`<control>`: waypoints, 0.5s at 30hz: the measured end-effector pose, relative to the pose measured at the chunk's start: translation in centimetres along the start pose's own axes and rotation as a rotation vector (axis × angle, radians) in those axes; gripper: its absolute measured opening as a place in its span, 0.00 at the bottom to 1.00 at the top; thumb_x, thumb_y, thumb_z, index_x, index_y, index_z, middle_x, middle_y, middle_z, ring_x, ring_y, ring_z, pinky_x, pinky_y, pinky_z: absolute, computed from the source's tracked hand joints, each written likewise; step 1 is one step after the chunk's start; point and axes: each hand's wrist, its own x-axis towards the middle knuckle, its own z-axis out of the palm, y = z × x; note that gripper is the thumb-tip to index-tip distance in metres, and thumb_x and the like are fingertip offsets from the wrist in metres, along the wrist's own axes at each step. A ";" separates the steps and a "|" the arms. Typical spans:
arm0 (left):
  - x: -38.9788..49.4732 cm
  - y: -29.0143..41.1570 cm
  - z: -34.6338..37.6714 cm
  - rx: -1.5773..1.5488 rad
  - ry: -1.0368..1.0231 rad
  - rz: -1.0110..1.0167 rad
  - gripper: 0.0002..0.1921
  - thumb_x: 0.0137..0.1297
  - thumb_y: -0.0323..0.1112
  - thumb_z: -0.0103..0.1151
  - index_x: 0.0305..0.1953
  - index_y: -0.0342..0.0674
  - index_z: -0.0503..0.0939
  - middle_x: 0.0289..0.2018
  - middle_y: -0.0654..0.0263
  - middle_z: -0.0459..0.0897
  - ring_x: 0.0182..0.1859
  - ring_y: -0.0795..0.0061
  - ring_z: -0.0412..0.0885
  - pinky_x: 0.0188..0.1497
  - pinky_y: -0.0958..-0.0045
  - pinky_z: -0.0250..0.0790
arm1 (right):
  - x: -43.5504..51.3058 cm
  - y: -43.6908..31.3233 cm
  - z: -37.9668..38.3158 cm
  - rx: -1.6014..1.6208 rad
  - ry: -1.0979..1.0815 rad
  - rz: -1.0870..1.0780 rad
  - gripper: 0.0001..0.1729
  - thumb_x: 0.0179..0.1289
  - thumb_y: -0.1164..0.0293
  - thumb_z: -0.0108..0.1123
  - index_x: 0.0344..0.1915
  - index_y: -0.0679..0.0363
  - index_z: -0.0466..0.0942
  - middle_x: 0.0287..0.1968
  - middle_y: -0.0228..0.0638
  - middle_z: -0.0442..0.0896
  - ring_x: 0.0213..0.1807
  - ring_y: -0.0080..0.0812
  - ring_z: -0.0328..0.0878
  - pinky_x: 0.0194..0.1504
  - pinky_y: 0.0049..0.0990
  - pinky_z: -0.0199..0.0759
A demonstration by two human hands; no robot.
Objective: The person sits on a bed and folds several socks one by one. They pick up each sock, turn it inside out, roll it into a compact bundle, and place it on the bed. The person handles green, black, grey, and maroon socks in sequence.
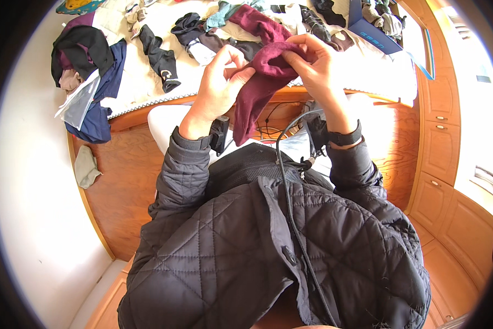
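Between my two hands hangs a maroon sock [259, 96], its cuff spread into a round opening and its lower part drooping above my lap. My left hand [222, 84] pinches the left edge of the cuff between thumb and fingers. On the other side, my right hand [315, 68] grips the cuff's rim, with the thumb at the opening. Behind it, a second maroon piece, seemingly another sock [259, 24], stretches over the bed; whether it joins the held one is hidden by the cuff.
Several loose socks, such as a black one [159, 57], lie across the bed [127, 96]. A blue box [372, 35] of socks stands at back right. Folded clothes [82, 53] and a clear plastic bag [82, 100] are at left. A cable [285, 185] runs down my jacket.
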 end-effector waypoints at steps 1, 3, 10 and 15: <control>0.0 0.0 0.2 0.016 0.030 -0.033 0.07 0.67 0.23 0.60 0.39 0.37 0.70 0.33 0.73 0.73 0.36 0.88 0.73 0.40 0.83 0.69 | 0.0 0.2 -0.4 -0.192 0.077 0.002 0.09 0.60 0.74 0.67 0.41 0.63 0.81 0.26 0.23 0.79 0.28 0.13 0.73 0.30 0.15 0.66; 0.2 0.2 0.5 0.179 0.054 0.059 0.09 0.65 0.20 0.60 0.38 0.37 0.68 0.32 0.74 0.70 0.33 0.91 0.70 0.33 0.86 0.66 | 0.1 0.6 -1.0 -0.114 0.074 -0.004 0.08 0.60 0.73 0.67 0.39 0.62 0.81 0.24 0.21 0.79 0.25 0.13 0.71 0.28 0.15 0.64; 0.2 1.0 -0.4 0.339 0.189 0.007 0.10 0.62 0.23 0.64 0.37 0.38 0.70 0.28 0.73 0.74 0.27 0.88 0.73 0.30 0.83 0.65 | -0.2 0.7 -2.5 0.293 -0.161 0.422 0.15 0.62 0.63 0.68 0.44 0.60 0.81 0.32 0.24 0.82 0.29 0.12 0.72 0.28 0.14 0.64; 0.7 1.0 -0.3 0.776 0.263 0.443 0.15 0.60 0.36 0.70 0.39 0.36 0.74 0.36 0.63 0.79 0.34 0.76 0.78 0.33 0.71 0.71 | -1.0 0.6 -0.6 0.358 -0.085 0.394 0.22 0.65 0.58 0.66 0.51 0.62 0.79 0.38 0.25 0.83 0.37 0.14 0.75 0.35 0.14 0.67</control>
